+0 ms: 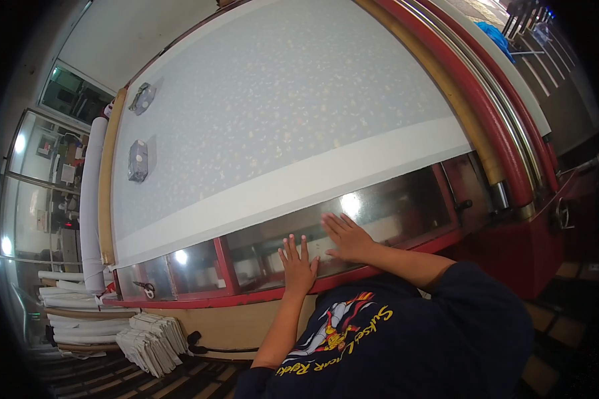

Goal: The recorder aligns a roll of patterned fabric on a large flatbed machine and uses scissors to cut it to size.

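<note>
A wide sheet of pale grey-blue fabric [266, 113] with a small speckled print and a white border lies across a red-framed table. My left hand [298, 269] is open, fingers spread over the dark glass panel [406, 206] along the table's near side. To its right, my right hand [347, 241] is also open, its fingers stretched toward the fabric's near edge. Both hands hold nothing; whether they press on the glass I cannot tell. Dark-handled scissors [145, 288] rest on the glass at the left.
Two wrapped bundles, a nearer one [138, 160] and a farther one [142, 99], sit on the fabric's left side. A brown roller [444, 86] and red and metal rollers [496, 86] run along the right. Folded cloth [154, 340] is stacked below left, beside several fabric rolls [80, 319].
</note>
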Tool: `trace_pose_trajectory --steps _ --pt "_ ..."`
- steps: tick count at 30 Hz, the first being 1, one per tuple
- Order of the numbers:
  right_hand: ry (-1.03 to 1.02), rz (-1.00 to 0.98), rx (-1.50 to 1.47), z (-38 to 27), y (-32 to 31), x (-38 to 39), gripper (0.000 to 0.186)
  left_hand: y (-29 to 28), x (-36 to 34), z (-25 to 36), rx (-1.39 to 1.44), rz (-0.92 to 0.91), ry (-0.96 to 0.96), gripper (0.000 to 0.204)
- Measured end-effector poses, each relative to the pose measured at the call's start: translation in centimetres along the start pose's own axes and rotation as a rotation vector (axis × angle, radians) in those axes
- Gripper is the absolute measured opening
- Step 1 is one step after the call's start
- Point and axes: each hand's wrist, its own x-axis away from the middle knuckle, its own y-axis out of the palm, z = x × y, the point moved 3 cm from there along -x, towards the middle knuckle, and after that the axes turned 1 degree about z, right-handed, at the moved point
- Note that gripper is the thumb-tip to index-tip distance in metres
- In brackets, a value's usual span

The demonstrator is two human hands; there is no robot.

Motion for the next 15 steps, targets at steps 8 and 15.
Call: trace_pose_trajectory --steps 8,15 --pt "0.085 -0.128 0.072 -1.6 -3.7 -1.4 0.087 0.8 0.4 -0.5 -0.054 -0.021 0.022 0.075" --pt "0.154 0.109 0.045 0.4 -9.0 -1.4 0.087 1.7 1.1 -0.9 -0.088 -0.104 0.016 0.075"
